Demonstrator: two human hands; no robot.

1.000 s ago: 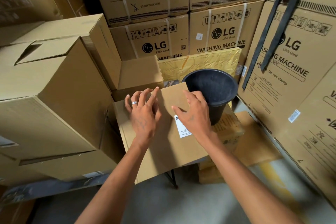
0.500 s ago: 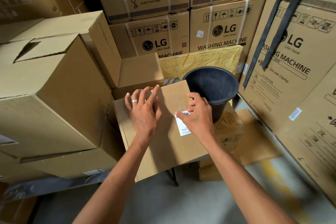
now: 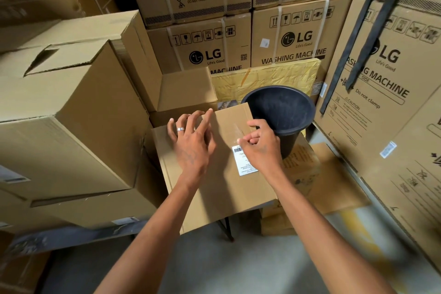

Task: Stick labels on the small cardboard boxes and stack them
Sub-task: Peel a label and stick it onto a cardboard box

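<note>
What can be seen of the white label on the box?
The white label is a small paper rectangle with a barcode at its top and fine print below, too small to read. It lies flat on the top of the brown cardboard box, near its right edge. The right hand covers its upper right part.

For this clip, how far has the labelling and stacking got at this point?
Done: a white barcode label already lies on top of the cardboard box. In hand: the right hand has curled fingers at the label's upper edge, seemingly pressing it down, while the left hand rests on the box to steady it. Left: stacking this box; nothing is stacked on it yet.
</note>
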